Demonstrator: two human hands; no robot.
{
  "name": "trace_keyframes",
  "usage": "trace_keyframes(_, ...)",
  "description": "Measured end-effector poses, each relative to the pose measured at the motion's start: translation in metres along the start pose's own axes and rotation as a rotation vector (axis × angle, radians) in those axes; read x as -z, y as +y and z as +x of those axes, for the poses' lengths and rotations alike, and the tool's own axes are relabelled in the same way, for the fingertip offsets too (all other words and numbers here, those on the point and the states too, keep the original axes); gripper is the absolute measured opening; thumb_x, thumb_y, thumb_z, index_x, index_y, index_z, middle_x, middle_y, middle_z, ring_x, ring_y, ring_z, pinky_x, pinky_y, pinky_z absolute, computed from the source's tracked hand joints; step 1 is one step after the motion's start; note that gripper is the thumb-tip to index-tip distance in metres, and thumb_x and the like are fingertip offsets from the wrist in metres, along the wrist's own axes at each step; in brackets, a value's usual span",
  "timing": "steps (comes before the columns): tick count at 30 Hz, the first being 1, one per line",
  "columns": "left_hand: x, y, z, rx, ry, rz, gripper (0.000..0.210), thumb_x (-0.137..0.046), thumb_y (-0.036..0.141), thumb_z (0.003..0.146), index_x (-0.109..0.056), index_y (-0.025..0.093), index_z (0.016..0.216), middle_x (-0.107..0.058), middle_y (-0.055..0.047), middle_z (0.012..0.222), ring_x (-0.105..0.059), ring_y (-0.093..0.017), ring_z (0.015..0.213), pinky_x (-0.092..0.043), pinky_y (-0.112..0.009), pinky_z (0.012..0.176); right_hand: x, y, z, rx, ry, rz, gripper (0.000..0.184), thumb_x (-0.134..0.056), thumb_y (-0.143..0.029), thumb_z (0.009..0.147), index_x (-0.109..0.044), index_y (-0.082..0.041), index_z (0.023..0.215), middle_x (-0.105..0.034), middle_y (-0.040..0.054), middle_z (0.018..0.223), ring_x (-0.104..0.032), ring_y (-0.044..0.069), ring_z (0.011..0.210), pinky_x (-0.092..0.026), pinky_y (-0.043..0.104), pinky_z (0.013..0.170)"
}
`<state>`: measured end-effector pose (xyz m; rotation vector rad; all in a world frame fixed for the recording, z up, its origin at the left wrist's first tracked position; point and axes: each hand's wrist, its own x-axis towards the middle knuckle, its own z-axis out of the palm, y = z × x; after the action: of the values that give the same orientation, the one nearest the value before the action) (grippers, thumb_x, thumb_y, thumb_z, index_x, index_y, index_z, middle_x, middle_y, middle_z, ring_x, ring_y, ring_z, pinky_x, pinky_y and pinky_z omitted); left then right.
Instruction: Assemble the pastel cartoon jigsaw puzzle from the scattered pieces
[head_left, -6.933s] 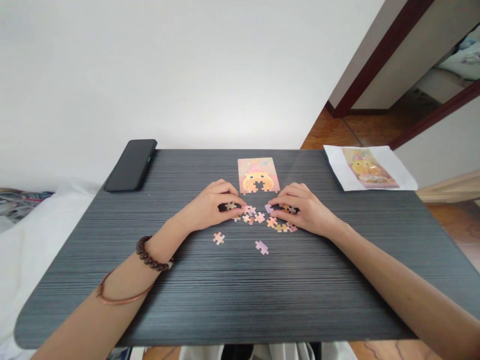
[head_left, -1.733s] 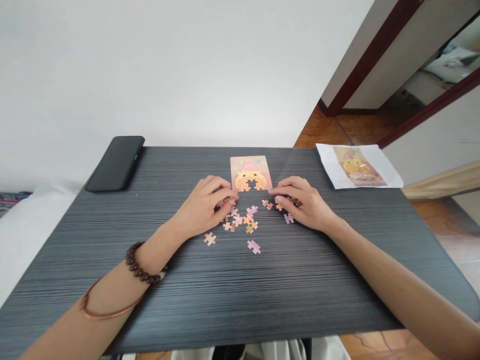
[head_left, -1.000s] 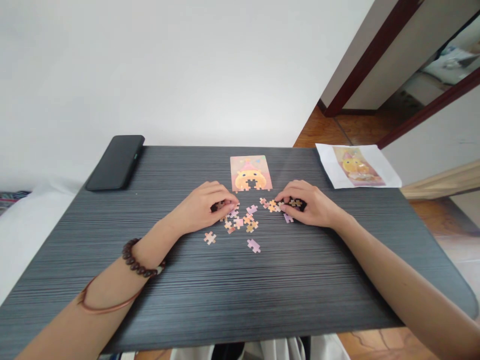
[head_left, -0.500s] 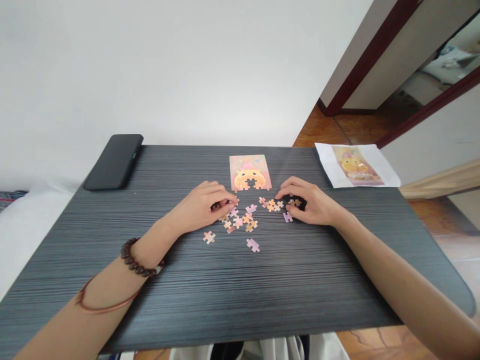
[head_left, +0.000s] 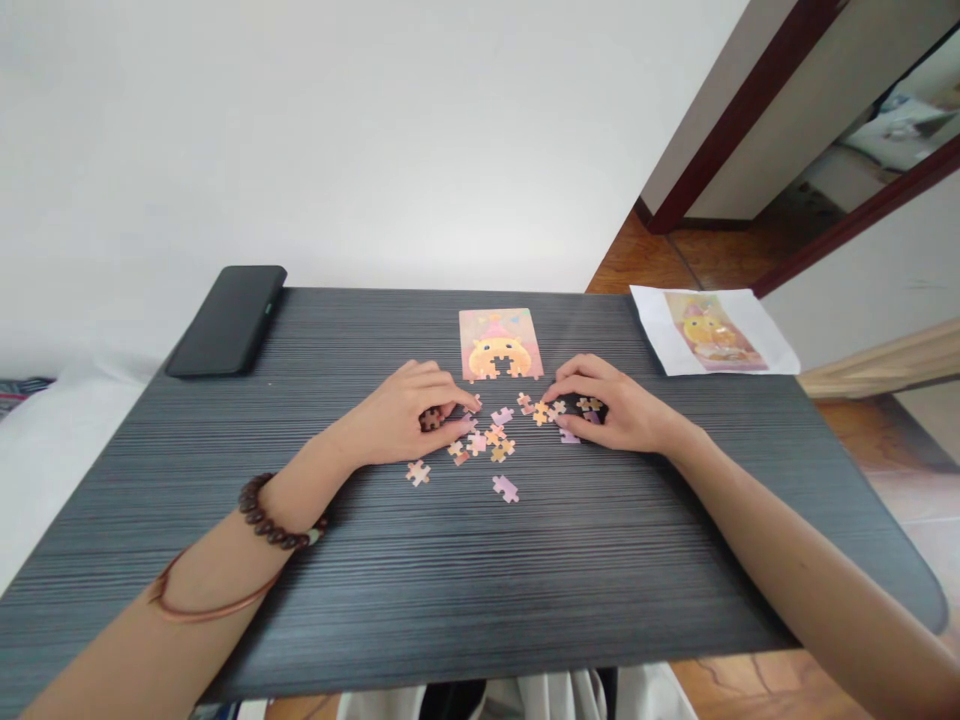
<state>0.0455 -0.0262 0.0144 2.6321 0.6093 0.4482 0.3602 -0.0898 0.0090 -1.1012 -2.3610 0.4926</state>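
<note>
My left hand (head_left: pixel 409 412) rests on the dark table at the left of a loose cluster of jigsaw pieces (head_left: pixel 477 442). Its thumb and index finger are apart, their tips at the cluster's edge, and a dark reddish piece (head_left: pixel 432 419) shows between them. Across from it, my right hand (head_left: pixel 611 405) lies with fingers bent and spread over a second group of pieces. Its index tip is by an orange piece (head_left: pixel 541 413); the thumb is at a purple piece (head_left: pixel 570 437). Beyond both hands lies the partly joined puzzle (head_left: pixel 499 335), with a notch along its lower edge.
A black phone-like slab (head_left: pixel 229 320) lies at the table's back left. A paper with a printed picture (head_left: pixel 716 330) is at the back right. Single pieces lie nearer me, one pinkish (head_left: pixel 418 473) and one purple (head_left: pixel 506 488). A white wall borders the table's far edge.
My left thumb and index finger have spread apart, uncovering the dark reddish piece. My right fingertips have shifted a little left, and the purple piece by the thumb has moved slightly left.
</note>
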Motion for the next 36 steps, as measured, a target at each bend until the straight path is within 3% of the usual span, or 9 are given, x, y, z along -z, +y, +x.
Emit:
trace_keyframes(4, 0.0045, 0.0006, -0.0010, -0.024, -0.055, -0.052, 0.024, -0.061, 0.035, 0.094, -0.074, 0.026, 0.111, -0.071, -0.003, 0.096, -0.058, -0.018, 0.088, -0.038, -0.034, 0.085, -0.0004, -0.0004, 0.0005, 0.010, 0.018, -0.006, 0.015, -0.063, -0.026, 0.091, -0.069, -0.022, 0.104, -0.065, 0.0089, 0.105, -0.063, 0.023, 0.100, -0.051, 0.039, 0.090)
trace_keyframes(9, 0.0044, -0.0018, -0.0008, -0.025, -0.036, -0.089, 0.021, -0.059, 0.030, 0.094, -0.075, 0.026, 0.106, -0.072, -0.002, 0.095, -0.059, -0.018, 0.088, -0.038, -0.034, 0.084, 0.0016, -0.0039, 0.0029, -0.023, 0.015, 0.016, 0.009, -0.065, -0.030, 0.092, -0.067, -0.022, 0.095, -0.066, 0.0074, 0.098, -0.063, 0.022, 0.095, -0.051, 0.037, 0.087)
trace_keyframes(16, 0.0054, -0.0002, -0.0004, -0.019, -0.051, -0.095, 0.024, -0.053, 0.022, 0.092, -0.073, 0.022, 0.103, -0.070, -0.003, 0.090, -0.058, -0.017, 0.083, -0.037, -0.034, 0.083, -0.0003, -0.0036, 0.0030, -0.027, 0.021, 0.014, 0.012, -0.064, -0.030, 0.093, -0.064, -0.021, 0.086, -0.064, 0.0067, 0.095, -0.062, 0.021, 0.092, -0.048, 0.035, 0.084)
trace_keyframes(24, 0.0081, 0.0019, 0.0005, 0.011, -0.074, -0.113, 0.020, -0.055, 0.024, 0.090, -0.072, 0.020, 0.099, -0.070, -0.002, 0.086, -0.057, -0.017, 0.083, -0.037, -0.033, 0.084, -0.0011, -0.0026, 0.0024, -0.008, 0.021, 0.015, 0.014, -0.059, -0.030, 0.096, -0.062, -0.021, 0.086, -0.063, 0.0067, 0.093, -0.061, 0.020, 0.090, -0.046, 0.034, 0.083)
trace_keyframes(29, 0.0110, 0.0033, 0.0005, -0.007, -0.109, -0.120, 0.016, -0.059, 0.026, 0.090, -0.073, 0.022, 0.096, -0.071, -0.002, 0.096, -0.057, -0.019, 0.092, -0.035, -0.033, 0.087, -0.0014, -0.0015, 0.0014, -0.015, 0.018, 0.022, 0.010, -0.061, -0.026, 0.094, -0.061, -0.021, 0.086, -0.063, 0.0062, 0.092, -0.060, 0.020, 0.090, -0.046, 0.034, 0.083)
trace_keyframes(36, 0.0035, -0.0001, 0.0018, 0.059, -0.067, -0.122, 0.017, -0.063, 0.037, 0.093, -0.074, 0.024, 0.095, -0.072, 0.000, 0.088, -0.058, -0.017, 0.087, -0.036, -0.032, 0.085, -0.0020, 0.0001, 0.0024, -0.046, 0.005, 0.039, 0.020, -0.064, -0.029, 0.093, -0.056, -0.021, 0.077, -0.064, 0.0032, 0.081, -0.057, 0.019, 0.081, -0.043, 0.035, 0.077)
